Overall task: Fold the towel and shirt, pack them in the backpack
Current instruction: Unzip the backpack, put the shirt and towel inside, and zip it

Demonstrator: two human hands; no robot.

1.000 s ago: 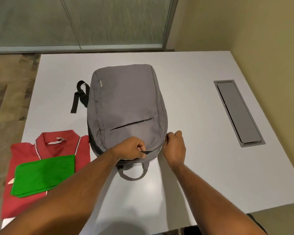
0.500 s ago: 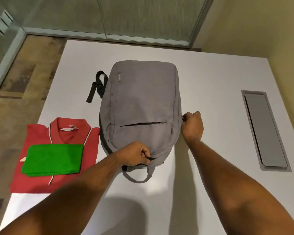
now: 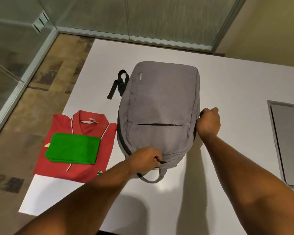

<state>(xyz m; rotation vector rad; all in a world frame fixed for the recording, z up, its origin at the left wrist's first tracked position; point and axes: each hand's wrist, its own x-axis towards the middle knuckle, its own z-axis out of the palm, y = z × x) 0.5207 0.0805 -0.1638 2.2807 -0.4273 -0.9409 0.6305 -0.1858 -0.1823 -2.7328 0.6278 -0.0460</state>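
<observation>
A grey backpack lies flat on the white table, its top handle toward me. My left hand grips the backpack's near top edge, fingers curled around a dark strap or pull. My right hand is curled at the backpack's right side, pinching something small at the zip line; the zipper pull itself is hidden. A folded red polo shirt lies left of the backpack. On top of the shirt sits a folded green towel.
A black shoulder strap sticks out at the backpack's far left. A grey recessed cable hatch is set in the table at the right. Glass walls stand behind the table, and the table's left edge drops to the floor.
My right hand has slid from the backpack's near right corner farther up along its right side. My left hand has kept its grip at the top edge. The view has shifted left.
</observation>
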